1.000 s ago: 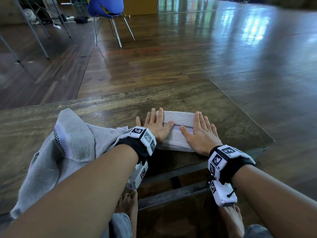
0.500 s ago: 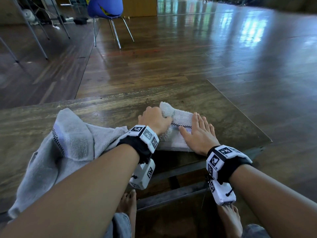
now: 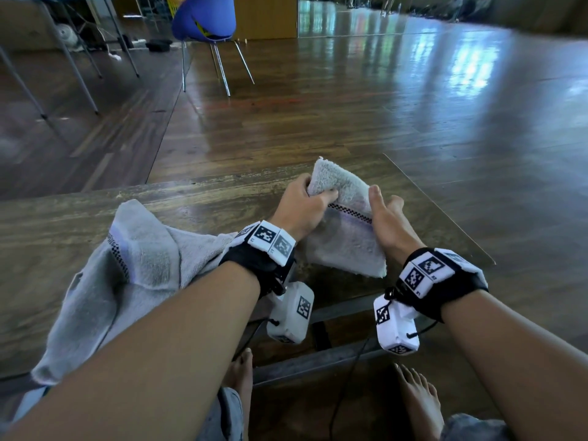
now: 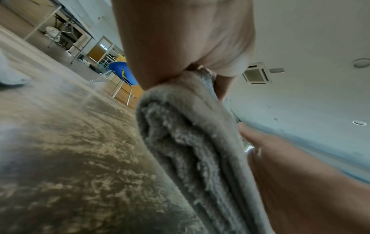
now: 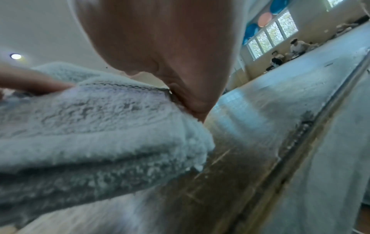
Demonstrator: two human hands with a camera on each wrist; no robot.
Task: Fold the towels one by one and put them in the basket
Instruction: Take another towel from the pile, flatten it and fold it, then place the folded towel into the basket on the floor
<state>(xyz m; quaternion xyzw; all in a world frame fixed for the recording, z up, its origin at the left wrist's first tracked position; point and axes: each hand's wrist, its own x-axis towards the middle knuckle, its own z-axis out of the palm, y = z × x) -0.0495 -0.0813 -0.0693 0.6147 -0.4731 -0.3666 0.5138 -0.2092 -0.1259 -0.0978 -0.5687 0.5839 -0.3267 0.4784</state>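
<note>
Gripping folded grey towel point(image 3: 345, 237) at both sides, left hand point(image 3: 302, 208) and right hand point(image 3: 386, 218) clamped on it above wooden table point(image 3: 79, 218), beside crumpled towel point(image 3: 127, 281).

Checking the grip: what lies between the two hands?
Only the folded towel, gripped by left hand and right hand; head view shows it.

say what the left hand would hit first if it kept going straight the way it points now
Almost at once, the folded grey terry towel that the left hand already grips. Past it, roughly in line, stands the right hand on the towel's other side, then the worn wooden table; depth is unclear.
</note>
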